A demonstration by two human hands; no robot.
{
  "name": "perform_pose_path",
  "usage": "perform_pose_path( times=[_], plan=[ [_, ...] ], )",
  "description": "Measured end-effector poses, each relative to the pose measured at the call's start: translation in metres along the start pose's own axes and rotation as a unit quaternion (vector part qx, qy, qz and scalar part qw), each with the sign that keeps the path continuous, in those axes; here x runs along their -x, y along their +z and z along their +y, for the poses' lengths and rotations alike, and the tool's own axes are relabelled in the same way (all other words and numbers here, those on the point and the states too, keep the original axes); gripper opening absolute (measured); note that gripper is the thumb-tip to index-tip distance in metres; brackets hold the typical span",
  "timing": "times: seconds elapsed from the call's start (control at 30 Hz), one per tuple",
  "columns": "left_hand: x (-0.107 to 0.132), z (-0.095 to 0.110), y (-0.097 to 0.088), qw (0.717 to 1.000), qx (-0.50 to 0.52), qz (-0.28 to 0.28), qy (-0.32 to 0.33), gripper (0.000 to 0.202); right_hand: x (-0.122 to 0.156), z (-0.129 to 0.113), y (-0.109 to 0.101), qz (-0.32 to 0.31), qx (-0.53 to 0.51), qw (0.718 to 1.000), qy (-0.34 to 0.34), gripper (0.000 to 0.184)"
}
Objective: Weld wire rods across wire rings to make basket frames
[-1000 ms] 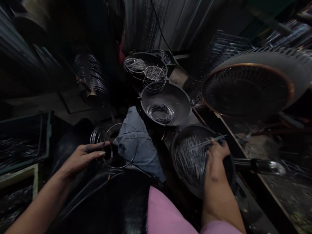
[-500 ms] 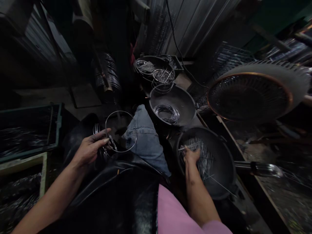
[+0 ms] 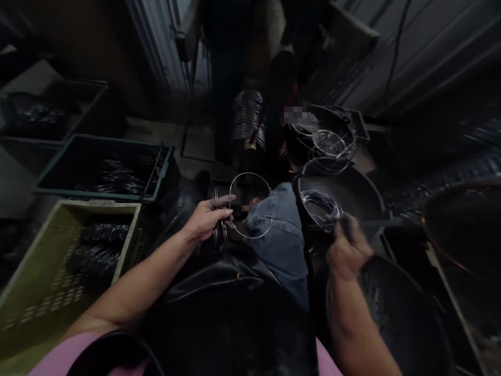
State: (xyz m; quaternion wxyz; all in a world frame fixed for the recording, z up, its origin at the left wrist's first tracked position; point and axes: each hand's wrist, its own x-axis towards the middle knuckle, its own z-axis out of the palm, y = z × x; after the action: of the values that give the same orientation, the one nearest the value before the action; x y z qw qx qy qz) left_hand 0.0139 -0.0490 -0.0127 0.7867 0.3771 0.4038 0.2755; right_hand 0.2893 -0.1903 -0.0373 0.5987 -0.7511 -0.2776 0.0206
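My left hand is closed on a bunch of thin wire rings, one ring fanned out over a blue denim cloth. Blurred by motion, my right hand hovers between two dark pans with its fingers curled; what they hold, if anything, is smeared. The near pan lies under my right forearm. The farther pan holds a coil of wire rings.
A green crate and a dark teal crate with dark wire parts stand at the left. Behind the cloth hangs a stack of rings. More pans with wire pieces sit at the back right. A round copper-rimmed fixture is at the right edge.
The view has swung left, bringing the crates into sight. My right hand has lifted out of the near pan of straight wires and moved up toward the far pan. The left hand keeps the rings.
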Motion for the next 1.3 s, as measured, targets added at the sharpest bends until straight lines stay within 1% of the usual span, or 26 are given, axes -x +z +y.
perform_pose_path(
  times=[0.07, 0.13, 0.17, 0.23, 0.27, 0.3, 0.33, 0.37, 0.43, 0.47, 0.5, 0.53, 0.6, 0.67, 0.83, 0.97, 1.07, 1.13, 1.2, 1.3],
  plan=[
    [0.002, 0.007, -0.002, 1.000, 0.011, 0.014, 0.006, 0.053, 0.010, 0.006, 0.026, -0.069, 0.031, 0.997, -0.017, 0.040],
    [0.003, 0.013, -0.004, 0.999, 0.019, 0.025, 0.009, 0.051, 0.015, 0.010, 0.038, -0.102, 0.031, 0.994, -0.016, 0.039],
    [0.003, 0.016, -0.005, 0.999, 0.020, 0.028, 0.010, 0.050, 0.016, 0.007, 0.039, -0.107, 0.027, 0.994, -0.016, 0.038],
    [0.001, 0.020, -0.006, 0.999, 0.023, 0.034, 0.008, 0.050, 0.015, -0.008, 0.037, -0.133, 0.021, 0.991, -0.014, 0.038],
    [-0.001, 0.021, -0.005, 0.999, 0.026, 0.035, 0.008, 0.049, 0.014, -0.019, 0.035, -0.164, 0.017, 0.986, -0.016, 0.037],
    [-0.003, 0.022, -0.004, 0.999, 0.032, 0.034, 0.009, 0.050, 0.013, -0.033, 0.035, -0.214, 0.015, 0.977, -0.019, 0.035],
    [-0.005, 0.023, -0.003, 0.999, 0.038, 0.033, 0.009, 0.050, 0.013, -0.047, 0.036, -0.277, 0.012, 0.960, -0.029, 0.033],
    [-0.008, 0.024, -0.001, 0.999, 0.042, 0.032, 0.008, 0.050, 0.013, -0.061, 0.038, -0.343, 0.008, 0.938, -0.044, 0.030],
    [-0.011, 0.026, 0.004, 0.998, 0.043, 0.037, 0.006, 0.050, 0.014, -0.083, 0.048, -0.455, -0.004, 0.887, -0.075, 0.026],
    [-0.013, 0.026, 0.007, 0.998, 0.044, 0.040, 0.006, 0.049, 0.016, -0.092, 0.054, -0.492, -0.012, 0.866, -0.085, 0.026],
    [-0.014, 0.027, 0.008, 0.998, 0.045, 0.040, 0.006, 0.050, 0.017, -0.097, 0.061, -0.517, -0.022, 0.851, -0.090, 0.027],
    [-0.014, 0.027, 0.009, 0.998, 0.049, 0.038, 0.009, 0.050, 0.018, -0.101, 0.067, -0.531, -0.034, 0.842, -0.091, 0.028],
    [-0.014, 0.028, 0.010, 0.998, 0.061, 0.028, 0.016, 0.049, 0.019, -0.103, 0.077, -0.544, -0.055, 0.833, -0.081, 0.030],
    [-0.014, 0.028, 0.008, 0.997, 0.068, 0.019, 0.022, 0.049, 0.020, -0.102, 0.082, -0.548, -0.069, 0.831, -0.066, 0.031],
    [-0.013, 0.029, 0.005, 0.997, 0.066, 0.026, 0.037, 0.047, 0.021, -0.100, 0.082, -0.539, -0.073, 0.838, -0.033, 0.028],
    [-0.011, 0.030, 0.002, 0.997, 0.058, 0.035, 0.031, 0.047, 0.022, -0.103, 0.083, -0.551, -0.063, 0.831, -0.036, 0.027],
    [-0.009, 0.030, 0.001, 0.997, 0.060, 0.033, 0.034, 0.047, 0.022, -0.106, 0.084, -0.546, -0.052, 0.834, -0.052, 0.027],
    [-0.008, 0.030, 0.001, 0.997, 0.067, 0.027, 0.039, 0.047, 0.023, -0.109, 0.083, -0.546, -0.036, 0.833, -0.085, 0.027],
    [-0.007, 0.029, 0.002, 0.996, 0.072, 0.018, 0.041, 0.048, 0.024, -0.113, 0.082, -0.552, 0.012, 0.820, -0.151, 0.033],
    [-0.006, 0.030, 0.005, 0.997, 0.073, 0.009, 0.035, 0.048, 0.029, -0.121, 0.083, -0.544, 0.129, 0.784, -0.271, 0.058]
  ],
)
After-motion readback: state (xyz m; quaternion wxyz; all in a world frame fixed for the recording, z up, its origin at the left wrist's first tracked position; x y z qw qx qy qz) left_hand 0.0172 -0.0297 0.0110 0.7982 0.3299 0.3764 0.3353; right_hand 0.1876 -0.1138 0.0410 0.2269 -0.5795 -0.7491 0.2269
